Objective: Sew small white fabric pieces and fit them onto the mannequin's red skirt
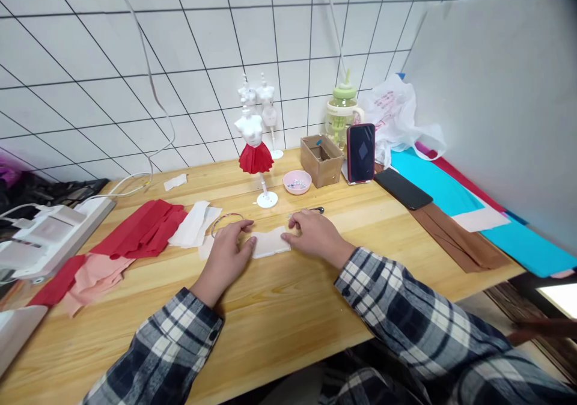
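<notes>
Two hands (228, 250) (314, 232) — fingers slightly parted, ends of white cloth (271, 243) — pink bowl (297, 191) holding small bits (297, 184).

L hand (229, 250), R hand (315, 234), both palm-down, fingers (242, 226) bent, nr e/o, forearms (174, 339) angled inwd

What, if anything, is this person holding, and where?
Possibly the small white strip: the left grip is at its left end, the right grip at its right. Whether they pinch or merely touch it cannot be told.
</notes>
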### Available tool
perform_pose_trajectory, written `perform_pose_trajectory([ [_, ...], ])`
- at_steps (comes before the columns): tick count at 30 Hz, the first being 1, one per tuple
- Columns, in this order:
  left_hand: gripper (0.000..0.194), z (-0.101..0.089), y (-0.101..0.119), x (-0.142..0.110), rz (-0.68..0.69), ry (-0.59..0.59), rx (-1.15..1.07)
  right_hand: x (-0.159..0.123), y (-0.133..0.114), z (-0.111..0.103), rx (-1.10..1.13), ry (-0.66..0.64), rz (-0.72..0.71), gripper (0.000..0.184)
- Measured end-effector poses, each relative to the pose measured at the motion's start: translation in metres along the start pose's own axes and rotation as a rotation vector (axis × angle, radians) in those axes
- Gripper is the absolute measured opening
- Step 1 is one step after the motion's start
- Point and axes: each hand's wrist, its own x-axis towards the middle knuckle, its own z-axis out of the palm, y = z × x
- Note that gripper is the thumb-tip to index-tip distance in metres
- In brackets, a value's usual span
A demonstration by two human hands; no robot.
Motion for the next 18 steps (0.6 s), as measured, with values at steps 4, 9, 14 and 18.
perform_pose_trajectory([
  [4,0.037,0.001,0.0,0.002,-0.031,0.04,-0.023,-0.002,-0.004,0.01,-0.006,-0.102,-0.064,0.024],
  [9,0.041,-0.002,0.006,0.003,-0.048,0.088,-0.055,0.002,-0.001,0.009,0.126,-0.091,-0.113,0.008],
  [14,0.047,-0.006,0.004,0.002,-0.126,0.055,-0.175,0.003,0.001,0.002,0.467,-0.013,-0.085,0.01],
  [18,0.05,-0.006,0.003,0.001,-0.066,-0.03,-0.134,0.002,-0.001,0.0,0.648,0.062,-0.089,0.029],
])
